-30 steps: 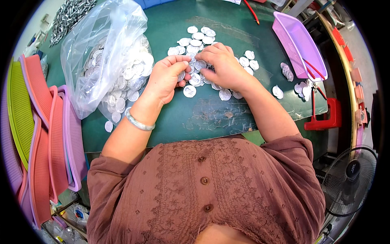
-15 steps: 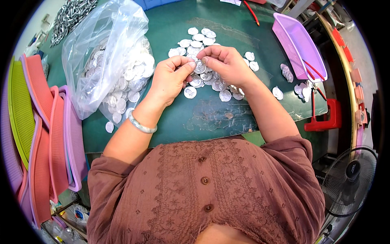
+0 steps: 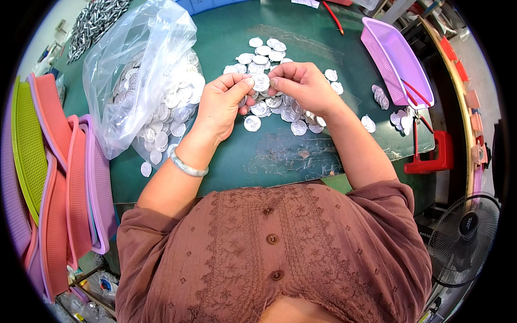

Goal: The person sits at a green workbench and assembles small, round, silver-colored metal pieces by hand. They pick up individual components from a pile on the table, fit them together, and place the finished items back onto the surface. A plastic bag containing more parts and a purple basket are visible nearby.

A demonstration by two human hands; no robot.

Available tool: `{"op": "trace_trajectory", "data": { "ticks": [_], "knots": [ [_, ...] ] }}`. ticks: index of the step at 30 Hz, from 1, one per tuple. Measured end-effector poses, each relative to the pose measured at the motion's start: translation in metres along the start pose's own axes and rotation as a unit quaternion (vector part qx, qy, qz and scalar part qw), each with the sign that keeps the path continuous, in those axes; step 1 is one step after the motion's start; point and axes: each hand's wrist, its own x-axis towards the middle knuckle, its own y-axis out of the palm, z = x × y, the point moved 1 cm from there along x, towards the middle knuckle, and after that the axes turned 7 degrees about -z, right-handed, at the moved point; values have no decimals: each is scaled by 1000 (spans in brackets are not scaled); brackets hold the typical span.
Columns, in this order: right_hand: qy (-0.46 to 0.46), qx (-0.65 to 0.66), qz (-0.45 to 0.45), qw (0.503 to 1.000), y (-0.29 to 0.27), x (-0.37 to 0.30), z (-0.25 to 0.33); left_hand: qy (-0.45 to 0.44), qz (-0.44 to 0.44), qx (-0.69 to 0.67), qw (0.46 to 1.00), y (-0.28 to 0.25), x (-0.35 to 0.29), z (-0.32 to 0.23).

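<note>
Disc (image 3: 260, 82) prob. higher, btwn hands (image 3: 222, 104) (image 3: 306, 89)

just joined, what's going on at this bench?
A person's left hand and right hand pinch a round silver medal between them, over a loose pile of similar medals on a green table. A clear plastic bag with more of them lies left; a purple basket sits right.

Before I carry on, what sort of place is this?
Likely a workshop or small factory: a scratched green tabletop bearing loose round silver-coloured discs, a heap of small grey metallic pieces at upper left, and stacked pink, purple and yellow-green perforated plastic baskets.
</note>
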Motion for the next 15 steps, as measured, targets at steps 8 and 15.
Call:
{"op": "trace_trajectory", "data": {
  "ticks": [8, 15],
  "knots": [
    [-2, 3, -6, 1000, -1, 1, -1, -24, 13, -22, 999, -2, 1, 0],
    [-1, 4, -15, 1000, 0, 0, 2, -35, 18, -25, 999, -4, 3, 1]
  ]
}}
